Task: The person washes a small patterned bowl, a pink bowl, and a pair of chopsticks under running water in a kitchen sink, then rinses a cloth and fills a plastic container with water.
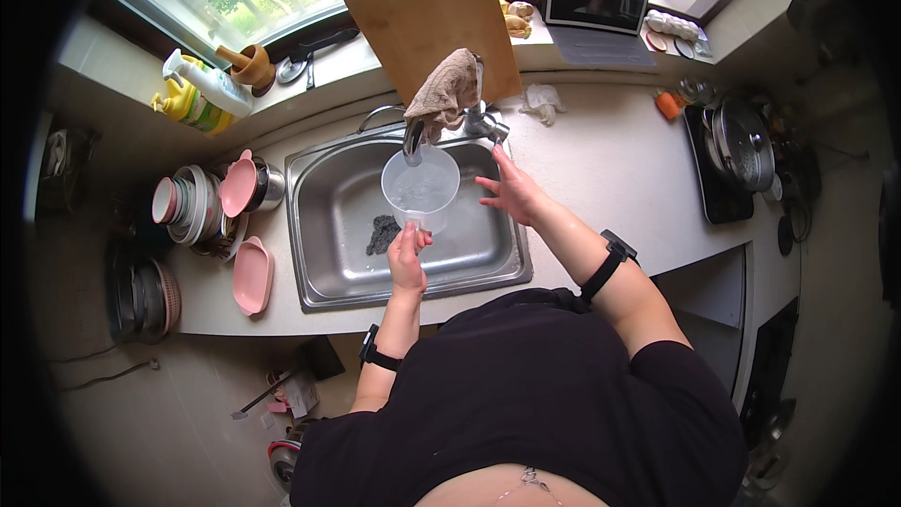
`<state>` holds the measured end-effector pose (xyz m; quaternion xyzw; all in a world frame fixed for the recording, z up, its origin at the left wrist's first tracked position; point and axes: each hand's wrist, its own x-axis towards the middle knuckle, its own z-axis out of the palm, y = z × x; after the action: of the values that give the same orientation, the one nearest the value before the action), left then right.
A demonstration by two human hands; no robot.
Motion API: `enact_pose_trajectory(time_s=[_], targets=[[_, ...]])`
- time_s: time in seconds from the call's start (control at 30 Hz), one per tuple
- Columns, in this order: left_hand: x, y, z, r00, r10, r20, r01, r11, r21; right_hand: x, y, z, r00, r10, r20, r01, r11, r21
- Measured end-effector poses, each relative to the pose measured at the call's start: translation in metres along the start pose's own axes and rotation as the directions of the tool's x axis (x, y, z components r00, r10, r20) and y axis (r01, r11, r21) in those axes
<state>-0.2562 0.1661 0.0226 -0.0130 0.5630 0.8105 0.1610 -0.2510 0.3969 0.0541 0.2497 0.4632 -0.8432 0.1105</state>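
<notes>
My left hand [407, 259] grips the handle of a translucent plastic jug [394, 191], held upright over the stainless steel sink [331, 267]. Water shows in the jug, beneath the spout of the chrome faucet [413, 143]. A brown cloth [447, 91] is draped over the faucet and hides part of it. With fingers spread and nothing held, my right hand [521, 191] is raised by the sink's right side. Its index fingertip is at the end of the faucet's valve [490, 127]; whether they touch, I cannot tell. A dark grey scouring pad [383, 234] lies on the sink floor.
Stacked bowls and plates [193, 208] and a pink dish [252, 276] stand left of the sink. Behind it leans a wooden cutting board [436, 14]. A crumpled white cloth [543, 103] lies on the counter; farther right, a lidded pan [742, 141] sits on a black cooktop [725, 208].
</notes>
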Motion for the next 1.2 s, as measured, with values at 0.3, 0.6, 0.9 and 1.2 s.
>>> enact_pose_trajectory(time_s=[0.3,0.6,0.9,1.2], targets=[[-0.001,0.000,-0.005,1.000,-0.023,0.004,0.023,1.000,-0.010,0.003,0.001,0.002,1.000,0.008,-0.007,-0.008,1.000,0.013],[-0.002,-0.004,-0.008,1.000,-0.027,-0.010,0.027,0.999,-0.022,0.004,0.001,0.008,1.000,-0.006,-0.009,0.006,1.000,0.014],[-0.002,-0.011,-0.012,0.999,-0.029,-0.025,0.029,1.000,-0.001,0.012,0.009,0.015,0.996,-0.026,-0.091,0.025,1.000,-0.008],[0.002,-0.021,-0.016,0.999,-0.028,-0.024,0.028,1.000,-0.006,0.011,0.010,0.017,0.994,-0.050,-0.097,0.049,0.999,-0.014]])
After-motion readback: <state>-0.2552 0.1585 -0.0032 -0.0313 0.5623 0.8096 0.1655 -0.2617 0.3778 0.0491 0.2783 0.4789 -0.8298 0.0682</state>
